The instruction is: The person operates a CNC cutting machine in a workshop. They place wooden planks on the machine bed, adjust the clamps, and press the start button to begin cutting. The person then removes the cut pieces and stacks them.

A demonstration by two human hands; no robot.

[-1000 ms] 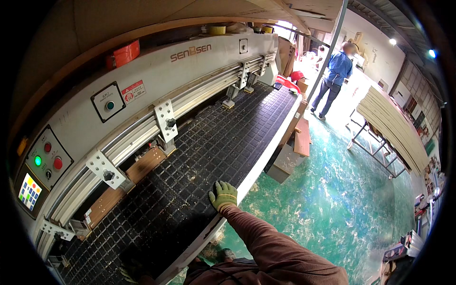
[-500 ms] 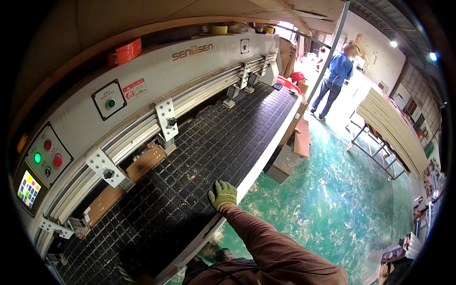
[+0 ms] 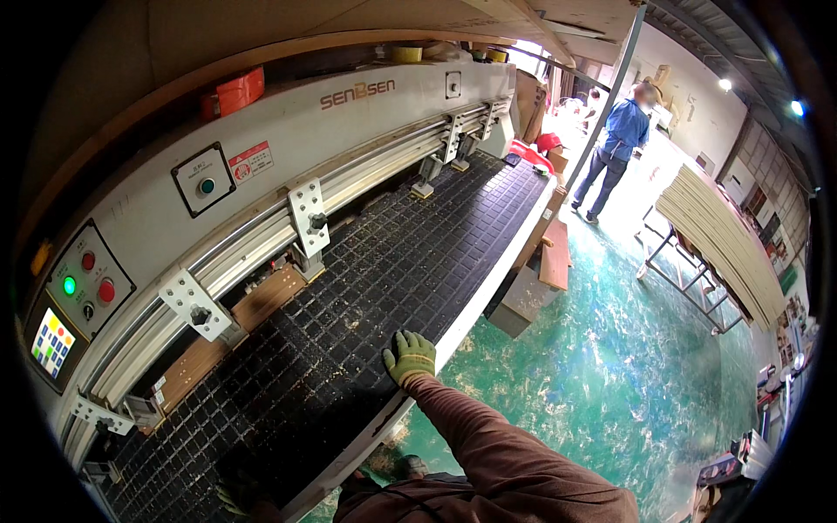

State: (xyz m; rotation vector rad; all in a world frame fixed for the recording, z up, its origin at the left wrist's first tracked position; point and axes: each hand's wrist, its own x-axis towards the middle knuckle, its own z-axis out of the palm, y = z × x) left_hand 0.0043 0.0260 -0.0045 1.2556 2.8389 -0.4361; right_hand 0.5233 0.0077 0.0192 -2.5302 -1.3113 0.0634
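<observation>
A person in a brown long sleeve leans over a long woodworking machine whose bed [image 3: 366, 288] is a black rubber mat moulded in small squares, dusted with sawdust. The right hand [image 3: 410, 356], in a green and yellow work glove, lies flat and released on the mat near its front edge, fingers spread and grasping nothing. The left hand [image 3: 234, 497] is only a dark gloved shape at the lower front edge of the bed; it cannot be told whether it is released or clenched. Along the back edge of the bed runs a pale metal rail with bracketed clamps [image 3: 308, 218], and a brown wooden board [image 3: 228, 336] lies under the rail, partly hidden, well apart from the right hand. A control panel [image 3: 87, 283] on the left end shows a lit green lamp and red buttons. Since that lamp suggests the machine is powered, the likely risk is that a hand resting on the bed is caught if the mat or clamps move, and a loose glove or sleeve could snag. Sawdust on the mat could also let the leaning hand slip. Another person in blue [image 3: 615, 152] stands far off on the green floor [image 3: 628, 366].
</observation>
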